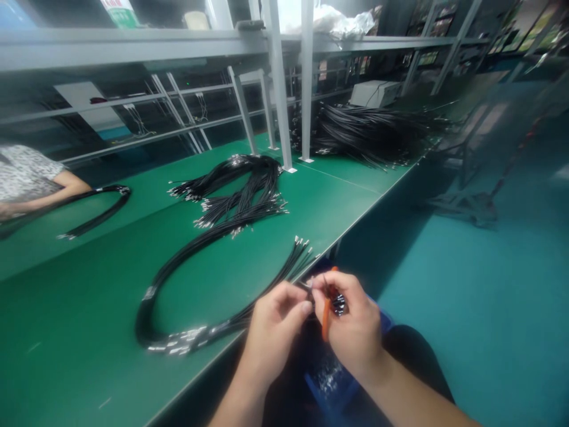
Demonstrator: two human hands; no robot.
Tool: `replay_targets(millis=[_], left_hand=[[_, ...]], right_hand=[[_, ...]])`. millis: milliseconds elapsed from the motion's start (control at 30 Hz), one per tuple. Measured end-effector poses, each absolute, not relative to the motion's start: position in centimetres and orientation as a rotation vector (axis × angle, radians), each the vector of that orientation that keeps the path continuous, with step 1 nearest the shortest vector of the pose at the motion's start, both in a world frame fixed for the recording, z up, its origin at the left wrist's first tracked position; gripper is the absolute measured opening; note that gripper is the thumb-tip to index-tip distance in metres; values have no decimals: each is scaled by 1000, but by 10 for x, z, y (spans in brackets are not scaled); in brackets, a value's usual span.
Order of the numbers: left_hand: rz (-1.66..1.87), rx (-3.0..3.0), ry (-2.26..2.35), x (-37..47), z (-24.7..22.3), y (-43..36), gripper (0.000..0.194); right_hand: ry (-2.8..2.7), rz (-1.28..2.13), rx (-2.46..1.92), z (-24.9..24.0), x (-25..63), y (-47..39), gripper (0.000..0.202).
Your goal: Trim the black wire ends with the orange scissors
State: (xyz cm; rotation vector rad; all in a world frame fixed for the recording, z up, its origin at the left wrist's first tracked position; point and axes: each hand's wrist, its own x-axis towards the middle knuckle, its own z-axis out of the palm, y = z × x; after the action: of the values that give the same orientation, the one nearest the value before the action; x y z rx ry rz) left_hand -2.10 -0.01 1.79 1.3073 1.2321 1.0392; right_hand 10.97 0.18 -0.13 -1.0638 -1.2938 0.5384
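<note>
My left hand [278, 323] pinches the end of a black cable [303, 286] at the table's front edge. My right hand [351, 323] is closed around a small orange-handled tool [326, 319], and its thumb and forefinger meet at the cable end. Whether they also grip a small fitting is hard to make out. Shiny small pieces show within the curl of the right hand. A long bundle of black cables [171, 261] with pale tips curves over the green table beside my left hand. Beneath both hands, a blue bin [331, 394] contains small shiny pieces.
More black cable bundles [242, 187] lie further back on the green table [222, 279], and a large pile [373, 130] sits beyond the shelf posts [284, 89]. At left, another person's arm [71, 185] rests near a looped bundle [102, 216]. A grey shelf [155, 47] spans above.
</note>
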Motion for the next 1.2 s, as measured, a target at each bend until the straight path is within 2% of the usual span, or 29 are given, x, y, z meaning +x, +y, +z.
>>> replay_targets(millis=[133,200,267,333,500,600,700,800,900,1000,1100,1200], left_hand=[[1069,1388,1261,-20,21,-1,11],[1171,1436,1262,-17,23,0,19],[1295,1480,1247,-13,24,2,16],[1390,1502,1239,-10,24,5,3],[1390,1571,1321,-13,18,8,12],[1500,1902,1485,-17,14,5,10],[1626,2374,1516,-18,10,3,29],[1669,2572,1457,-17,7,5,28],[1635,2498,1508,-20,9,5,22],[1409,2179,1584,-24,16,1,19],[1159,1854,1399,-25,21,-2,17],[1146,1639,1297,-21,18,-3,8]], right_hand=[[-1291,455,-1040,-1,107,3,40],[-1292,440,-1026,1,106,2,42],[-1304,427,-1019,2,105,2,40],[-1330,395,-1023,1,104,2,36],[-1386,252,-1043,-8,104,4,25],[-1405,206,-1063,-10,105,5,26],[-1443,147,-1036,-9,106,5,30],[-1476,100,-992,-6,107,4,31],[-1507,30,-962,-5,108,5,32],[-1535,-1,-919,-5,110,7,36],[-1550,33,-874,-5,109,8,39],[-1556,11,-862,-3,107,9,40]])
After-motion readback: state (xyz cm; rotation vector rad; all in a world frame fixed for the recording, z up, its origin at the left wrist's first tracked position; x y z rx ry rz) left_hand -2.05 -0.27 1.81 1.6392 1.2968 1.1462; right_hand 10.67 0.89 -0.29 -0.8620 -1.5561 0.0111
